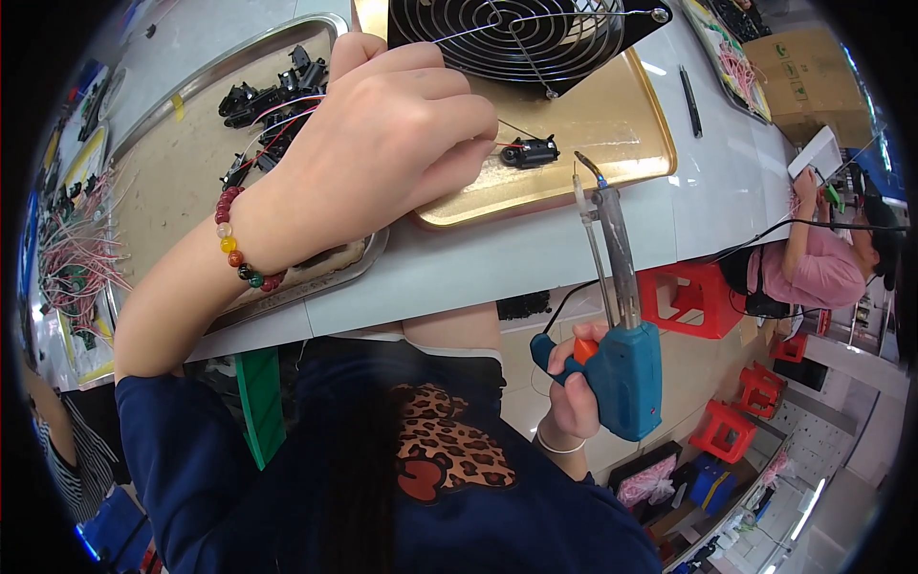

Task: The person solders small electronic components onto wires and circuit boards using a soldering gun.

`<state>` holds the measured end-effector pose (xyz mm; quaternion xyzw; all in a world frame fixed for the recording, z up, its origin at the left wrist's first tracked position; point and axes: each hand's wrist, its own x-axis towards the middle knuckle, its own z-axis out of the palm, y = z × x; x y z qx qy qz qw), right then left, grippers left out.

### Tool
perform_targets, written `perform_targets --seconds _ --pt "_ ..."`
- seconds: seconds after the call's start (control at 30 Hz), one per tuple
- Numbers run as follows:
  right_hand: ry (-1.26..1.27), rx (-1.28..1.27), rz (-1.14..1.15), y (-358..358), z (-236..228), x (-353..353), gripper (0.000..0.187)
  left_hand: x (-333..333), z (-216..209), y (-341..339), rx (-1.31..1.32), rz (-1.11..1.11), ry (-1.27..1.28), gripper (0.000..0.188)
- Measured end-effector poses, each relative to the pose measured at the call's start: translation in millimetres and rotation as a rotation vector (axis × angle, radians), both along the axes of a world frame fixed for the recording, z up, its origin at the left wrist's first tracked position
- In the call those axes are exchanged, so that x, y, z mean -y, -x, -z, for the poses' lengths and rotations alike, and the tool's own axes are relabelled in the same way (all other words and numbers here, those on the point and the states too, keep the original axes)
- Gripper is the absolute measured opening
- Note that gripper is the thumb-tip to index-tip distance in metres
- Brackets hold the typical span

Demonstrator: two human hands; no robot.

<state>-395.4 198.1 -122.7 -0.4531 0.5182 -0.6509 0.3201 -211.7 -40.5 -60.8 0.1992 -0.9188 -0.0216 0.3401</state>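
My right hand grips the teal handle of a soldering gun, fingers around its orange trigger. The gun points up, its thin bent tip and solder feed tube just right of a small black part on the gold tray. A small gap separates tip and part. Over the trays, my left hand is closed, fingers curled down, pinching thin red and dark wires that run to the black part. Its fingertips are partly hidden behind the hand.
Left of the gold tray, a metal tray holds several black parts with wires. A black fan with a wire guard stands behind. A pen lies on the table at right. Red stools and another person are farther right.
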Motion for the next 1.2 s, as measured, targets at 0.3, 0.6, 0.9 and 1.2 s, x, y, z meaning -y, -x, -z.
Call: perform_targets --seconds 0.3,0.6,0.9,1.2 --pt "-0.006 0.005 0.001 1.4 4.0 -2.5 0.053 0.2 -2.7 -1.7 0.010 0.009 0.014 0.012" --pt "0.016 0.018 0.018 4.2 7.4 -3.1 0.054 4.1 -26.2 -11.2 0.166 -0.208 -0.052 0.032" --pt "0.042 0.022 -0.003 0.6 4.8 -2.9 0.054 -8.1 -15.4 2.4 0.071 0.005 0.048 0.023" --pt "-0.065 -0.352 0.166 0.5 -23.9 14.7 0.023 -8.3 -6.6 1.2 0.051 0.031 -0.013 0.012"
